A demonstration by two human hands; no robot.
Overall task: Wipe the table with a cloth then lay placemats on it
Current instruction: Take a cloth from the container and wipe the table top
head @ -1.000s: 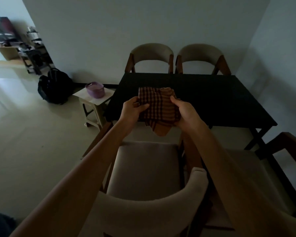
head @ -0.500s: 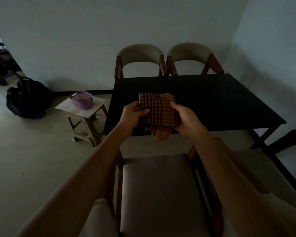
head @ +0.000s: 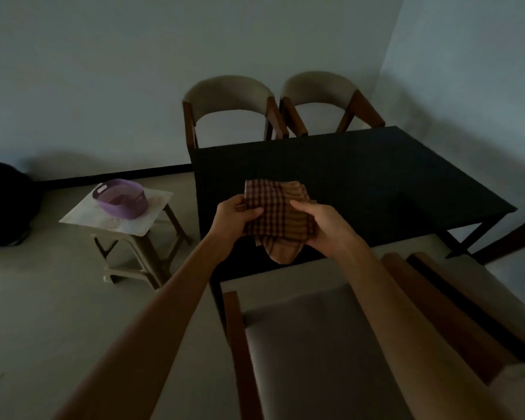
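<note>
Checked brown cloth [head: 278, 221], bunched, one corner drooping over dark worktop [head: 376, 183]. Left hand [head: 234, 221] and right hand [head: 323, 227] both clamp it. View shifted right since before; hold unchanged.

Dim, bluish light; soft shadows; edges warped.

a: what blocks the way to the table [head: 361, 177]?

b: a chair [head: 315, 344] between the person and its near edge; two chairs [head: 229, 95] along the far edge.

a: the left side?

b: open floor [head: 58, 298], then a stool [head: 128, 234] carrying a purple basket [head: 122, 200].
</note>
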